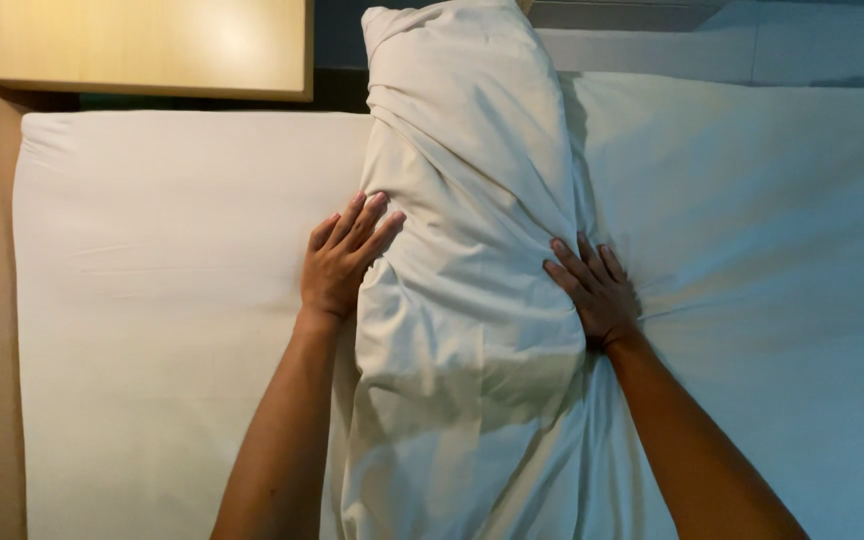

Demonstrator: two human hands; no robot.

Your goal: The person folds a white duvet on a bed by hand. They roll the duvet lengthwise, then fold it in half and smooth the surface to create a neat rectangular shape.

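Both forearms reach in, left hand [340, 260] and right hand [597, 290] pressed flat, fingers released, against opposite flanks of the white pillow [467, 250] between them on the bed sheet [152, 300]; uneven pressure likely bunches its loose case.

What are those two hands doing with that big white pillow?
A person is leaning over a bed covered with a white sheet. A long white pillow in a wrinkled pillowcase lies lengthwise down the middle. The left hand presses flat against the pillow's left side, and the right hand presses flat against its right side, fingers spread. Neither hand grips the cloth. The pillow sits squeezed between them. A wooden bedside table stands past the bed's upper left corner.
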